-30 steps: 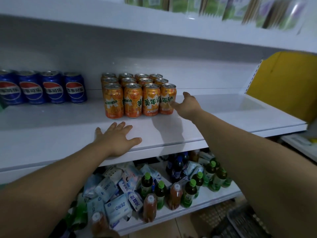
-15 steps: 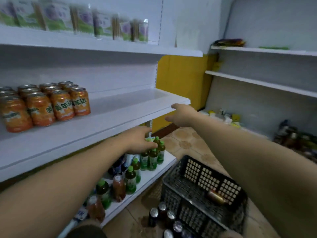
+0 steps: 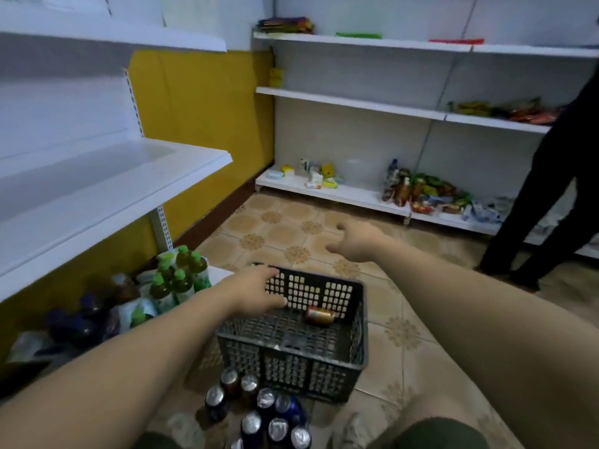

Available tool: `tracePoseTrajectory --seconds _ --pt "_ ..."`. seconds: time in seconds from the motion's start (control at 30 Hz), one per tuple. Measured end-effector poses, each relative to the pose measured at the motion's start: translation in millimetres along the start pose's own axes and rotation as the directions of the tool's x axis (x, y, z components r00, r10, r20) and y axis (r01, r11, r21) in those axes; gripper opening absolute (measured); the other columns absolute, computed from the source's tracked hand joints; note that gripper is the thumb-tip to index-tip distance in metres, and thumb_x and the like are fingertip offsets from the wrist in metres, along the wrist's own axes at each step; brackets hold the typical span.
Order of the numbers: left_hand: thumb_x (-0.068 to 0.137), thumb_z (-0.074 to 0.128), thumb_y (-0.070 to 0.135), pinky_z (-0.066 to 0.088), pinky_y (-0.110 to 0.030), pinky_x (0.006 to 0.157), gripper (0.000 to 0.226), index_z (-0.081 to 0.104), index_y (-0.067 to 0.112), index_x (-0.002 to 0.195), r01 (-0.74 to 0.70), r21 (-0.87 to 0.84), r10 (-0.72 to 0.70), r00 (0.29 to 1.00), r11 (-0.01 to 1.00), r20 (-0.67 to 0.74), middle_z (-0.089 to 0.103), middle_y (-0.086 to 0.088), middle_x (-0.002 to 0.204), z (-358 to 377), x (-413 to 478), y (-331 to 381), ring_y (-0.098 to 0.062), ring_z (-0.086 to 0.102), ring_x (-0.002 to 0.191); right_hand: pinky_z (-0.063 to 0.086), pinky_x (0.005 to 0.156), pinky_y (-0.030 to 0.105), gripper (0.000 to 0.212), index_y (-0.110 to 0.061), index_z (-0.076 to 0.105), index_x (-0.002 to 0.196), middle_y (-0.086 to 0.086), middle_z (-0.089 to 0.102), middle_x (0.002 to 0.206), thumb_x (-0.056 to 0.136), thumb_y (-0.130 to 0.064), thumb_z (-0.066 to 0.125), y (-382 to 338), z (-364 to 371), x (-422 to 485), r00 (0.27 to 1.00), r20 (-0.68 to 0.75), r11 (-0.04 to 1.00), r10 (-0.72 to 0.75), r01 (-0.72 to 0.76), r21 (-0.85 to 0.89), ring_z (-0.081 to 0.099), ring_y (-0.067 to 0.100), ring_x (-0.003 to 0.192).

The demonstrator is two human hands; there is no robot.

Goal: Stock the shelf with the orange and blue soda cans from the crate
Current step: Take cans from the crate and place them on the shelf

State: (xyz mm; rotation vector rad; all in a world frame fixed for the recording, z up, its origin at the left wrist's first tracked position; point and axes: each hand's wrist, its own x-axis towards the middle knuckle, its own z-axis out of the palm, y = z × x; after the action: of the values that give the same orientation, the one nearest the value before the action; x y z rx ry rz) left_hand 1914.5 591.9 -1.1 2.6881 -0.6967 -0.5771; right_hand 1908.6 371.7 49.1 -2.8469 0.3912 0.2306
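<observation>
Head view: at the bottom centre of the frame a cluster of upright cans [image 3: 259, 413] stands on the tiled floor [image 3: 285, 231], just in front of the dark crate [image 3: 291, 361]. They look mostly blue, though the blur makes that uncertain. One orange can [image 3: 319, 315] lies on its side inside the crate, near its far wall. The left hand [image 3: 249, 294] hovers over the crate's far left corner, fingers straight, holding nothing. The right hand [image 3: 358, 243] hangs above the floor beyond the crate, fingers loosely spread, also holding nothing. The white shelf [image 3: 97, 196] juts in from the left edge, above green-capped bottles [image 3: 176, 280].
</observation>
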Motion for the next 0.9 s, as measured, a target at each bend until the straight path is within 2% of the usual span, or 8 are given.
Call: tracePoseTrajectory --seconds 0.1,0.33,0.57,0.6,0.7,0.9 --pt "0.086 0.058 0.055 0.024 -0.036 0.116 0.081 0.023 0.020 0.150 0.008 0.006 -0.009 0.997 1.000 0.074 0.019 -0.001 0.158 19.2 37.2 -4.0 -0.021 0.020 0.145 0.034 0.110 0.039 0.072 -0.019 0.029 0.151 0.006 0.036 0.154 0.092 -0.049 0.056 25.0 22.0 26.5 0.999 0.030 0.999 0.043 -0.044 0.028 0.037 0.027 0.138" --pt "0.087 0.055 0.055 0.018 -0.037 0.117 0.079 0.021 0.022 0.151 0.029 -0.036 -0.021 0.978 0.999 0.210 0.012 0.000 0.160 76.6 127.9 -27.2 -0.021 0.010 0.147 0.037 0.110 0.040 0.070 -0.015 0.029 0.150 0.008 0.036 0.154 0.094 -0.048 0.055 59.0 87.6 117.3 0.983 0.171 0.995 0.065 -0.076 0.059 0.039 0.029 0.137" --pt "0.088 0.052 0.057 0.016 -0.041 0.119 0.079 0.019 0.024 0.151 0.089 0.053 -0.100 0.956 0.995 0.275 0.010 0.000 0.160 127.6 228.2 -71.0 -0.020 0.007 0.147 0.048 0.081 0.033 0.056 -0.012 0.040 0.141 0.012 0.056 0.131 0.097 -0.044 0.051 89.2 173.8 219.2 0.951 0.300 0.992 0.069 -0.097 0.078 0.056 0.027 0.108" --pt "0.088 0.052 0.057 0.017 -0.041 0.119 0.078 0.019 0.024 0.151 0.097 0.051 -0.107 0.954 0.994 0.280 0.011 0.000 0.160 133.7 243.7 -78.2 -0.020 0.008 0.147 0.048 0.081 0.033 0.058 -0.011 0.038 0.143 0.012 0.055 0.133 0.097 -0.044 0.051 94.3 188.3 233.0 0.943 0.325 0.991 0.072 -0.105 0.087 0.057 0.027 0.109" --pt "0.088 0.053 0.055 0.018 -0.040 0.118 0.078 0.021 0.022 0.150 0.124 0.009 -0.121 0.952 0.992 0.280 0.014 -0.002 0.160 156.7 291.5 -100.9 -0.022 0.012 0.146 0.045 0.098 0.037 0.066 -0.012 0.029 0.150 0.012 0.045 0.146 0.097 -0.045 0.051 111.8 234.0 269.2 0.924 0.372 0.987 0.088 -0.132 0.095 0.051 0.029 0.122" --pt "0.088 0.056 0.052 0.020 -0.034 0.116 0.079 0.022 0.017 0.150 0.161 -0.062 -0.132 0.935 0.985 0.329 0.018 -0.004 0.159 232.3 378.7 -131.9 -0.022 0.019 0.145 0.047 0.092 0.035 0.056 -0.014 0.041 0.140 0.011 0.055 0.131 0.094 -0.041 0.057 152.7 332.8 322.1 0.894 0.415 0.964 0.171 -0.239 0.117 0.055 0.027 0.112"
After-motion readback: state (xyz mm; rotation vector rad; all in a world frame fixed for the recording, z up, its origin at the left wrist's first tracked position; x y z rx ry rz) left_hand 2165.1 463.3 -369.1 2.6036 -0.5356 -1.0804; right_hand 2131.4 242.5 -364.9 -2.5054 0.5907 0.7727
